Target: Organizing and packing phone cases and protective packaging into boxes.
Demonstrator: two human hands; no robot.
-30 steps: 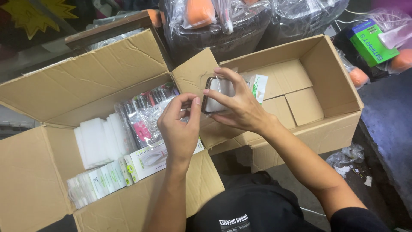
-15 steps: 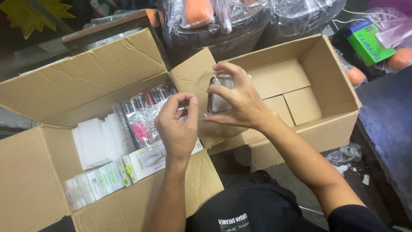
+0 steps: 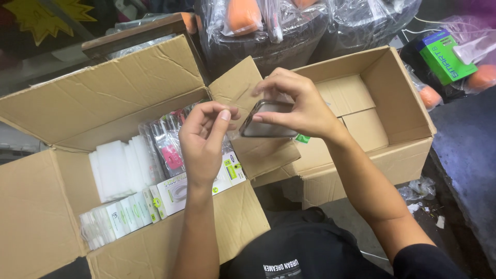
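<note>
My right hand (image 3: 299,103) grips a phone case (image 3: 266,124) in a clear plastic sleeve, holding it nearly flat above the flap between two cardboard boxes. My left hand (image 3: 204,139) is just left of it, thumb and fingers pinched at the sleeve's left end. Below the hands, the left cardboard box (image 3: 103,98) holds white foam pieces (image 3: 116,170), bagged cables (image 3: 173,142) and small white retail boxes (image 3: 170,194). The right cardboard box (image 3: 408,103) shows only its bare bottom flaps.
Plastic-wrapped bundles with orange items (image 3: 263,26) stand behind the boxes. A green box (image 3: 444,54) lies at the upper right among bags. Scraps of plastic (image 3: 421,191) litter the floor at the right. My dark-clothed lap (image 3: 305,253) is at the bottom.
My right hand has tipped the sleeved case from upright to nearly flat and lowered it slightly. My left hand rose a little toward its left end.
</note>
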